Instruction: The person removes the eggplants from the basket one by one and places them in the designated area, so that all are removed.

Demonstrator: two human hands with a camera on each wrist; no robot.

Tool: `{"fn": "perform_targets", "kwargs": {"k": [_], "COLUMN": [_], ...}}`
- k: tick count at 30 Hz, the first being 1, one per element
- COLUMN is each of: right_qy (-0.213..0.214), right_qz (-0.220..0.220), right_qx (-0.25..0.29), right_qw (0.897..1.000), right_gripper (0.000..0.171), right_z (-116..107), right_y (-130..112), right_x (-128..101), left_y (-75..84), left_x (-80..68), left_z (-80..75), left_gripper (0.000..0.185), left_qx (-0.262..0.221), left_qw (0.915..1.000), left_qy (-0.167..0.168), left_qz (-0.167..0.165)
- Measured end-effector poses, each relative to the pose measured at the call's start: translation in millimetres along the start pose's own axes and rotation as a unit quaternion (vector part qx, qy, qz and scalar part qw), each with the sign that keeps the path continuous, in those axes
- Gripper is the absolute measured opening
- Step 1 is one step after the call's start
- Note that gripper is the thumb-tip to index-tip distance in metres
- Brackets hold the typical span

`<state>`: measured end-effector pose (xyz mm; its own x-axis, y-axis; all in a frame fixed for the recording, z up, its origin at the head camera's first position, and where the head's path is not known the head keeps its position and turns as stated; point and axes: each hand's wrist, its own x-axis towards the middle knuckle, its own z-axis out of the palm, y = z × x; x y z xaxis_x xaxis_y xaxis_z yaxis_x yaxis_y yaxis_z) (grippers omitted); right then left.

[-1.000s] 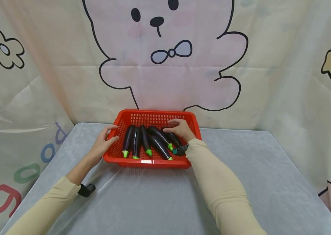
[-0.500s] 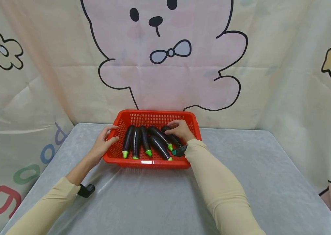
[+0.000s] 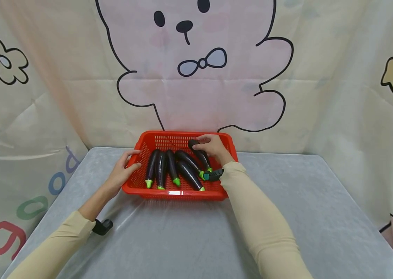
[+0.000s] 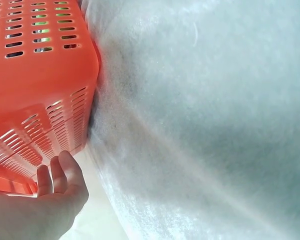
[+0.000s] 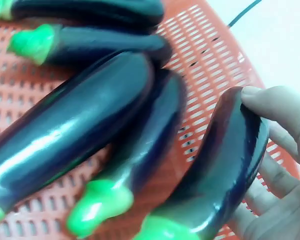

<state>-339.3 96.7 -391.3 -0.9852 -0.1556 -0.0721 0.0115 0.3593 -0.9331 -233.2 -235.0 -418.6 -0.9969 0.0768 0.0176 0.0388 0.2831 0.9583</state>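
Observation:
In the head view my right hand (image 3: 215, 149) is over the right part of a red plastic basket (image 3: 179, 196), gripping an eggplant (image 3: 203, 158) near its dark rounded end. The right wrist view has the thumb on top of this eggplant (image 5: 217, 165) and the other fingers behind it, its green stem end pointing down. Several more glossy eggplants (image 3: 161, 168) with green ends lie side by side in the basket. My left hand (image 3: 119, 172) rests at the basket's left end, thumb and fingers spread by the rim. In the left wrist view its fingers (image 4: 65, 172) touch or nearly touch the slotted outer wall.
The basket stands on a grey cloth-covered table (image 3: 168, 240), close to its back edge. Behind it hangs a pale curtain (image 3: 88, 77) printed with a cartoon bear, and similar printed cloth encloses both sides. Each wrist wears a dark strapped device.
My right hand has taken hold of the rightmost eggplant and shifted it slightly up and away, its dark end now nearer the back wall. The left hand and the basket stay as they were.

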Motion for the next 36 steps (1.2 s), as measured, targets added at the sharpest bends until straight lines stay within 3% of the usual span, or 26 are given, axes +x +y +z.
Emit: {"fn": "perform_targets", "kwargs": {"k": [9,16,30,36], "right_qy": [-0.048,-0.067,-0.036,-0.031], "right_qz": [-0.01,-0.038,-0.073,-0.084], "right_qx": [0.07,0.129,0.181,0.228], "right_qw": [0.996,0.989,0.98,0.969], "right_gripper": [0.051,0.049,0.049,0.049], "right_z": [-23.3,-43.4,-81.5,-99.9], "right_y": [-32.1,-38.7,-38.9,-35.7], "right_x": [-4.8,-5.9,-25.0,-32.1], "left_y": [2.5,1.3,0.4,1.2], "left_x": [-1.1,-0.2,0.0,-0.9], "left_z": [0.7,0.5,0.3,1.1], "left_gripper": [0.056,0.057,0.054,0.051], "left_qx": [0.002,0.008,0.025,0.037], "left_qw": [1.0,1.0,0.9997,0.9993], "left_qy": [-0.003,-0.004,0.0,0.003], "left_qz": [-0.004,-0.004,0.005,0.011]}}
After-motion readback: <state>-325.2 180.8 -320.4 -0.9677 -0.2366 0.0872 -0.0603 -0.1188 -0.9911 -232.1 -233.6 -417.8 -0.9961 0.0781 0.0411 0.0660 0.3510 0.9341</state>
